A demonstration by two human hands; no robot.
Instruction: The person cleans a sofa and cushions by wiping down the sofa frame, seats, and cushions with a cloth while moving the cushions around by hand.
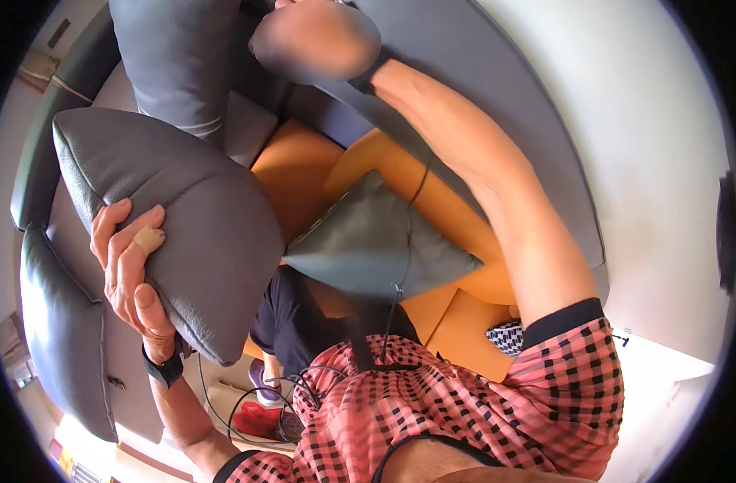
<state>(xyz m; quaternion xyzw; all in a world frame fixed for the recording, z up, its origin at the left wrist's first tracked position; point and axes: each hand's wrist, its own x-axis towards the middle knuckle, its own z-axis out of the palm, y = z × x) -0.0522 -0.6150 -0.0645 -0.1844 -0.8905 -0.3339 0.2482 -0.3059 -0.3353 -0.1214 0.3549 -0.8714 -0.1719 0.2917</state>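
Where L hand (133, 259), half-curled, grips its lower-L edge, grey cushion (199, 217) slants lengthwise upper-L to lower-R; R hand (316, 40), top ctr., blurred: can't tell.

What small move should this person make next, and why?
Perhaps bring the right hand across to steady the held grey cushion: only the left hand grips it, at one side, while the right is stretched out toward the grey backrest. Whether the right holds anything is too blurred to judge.
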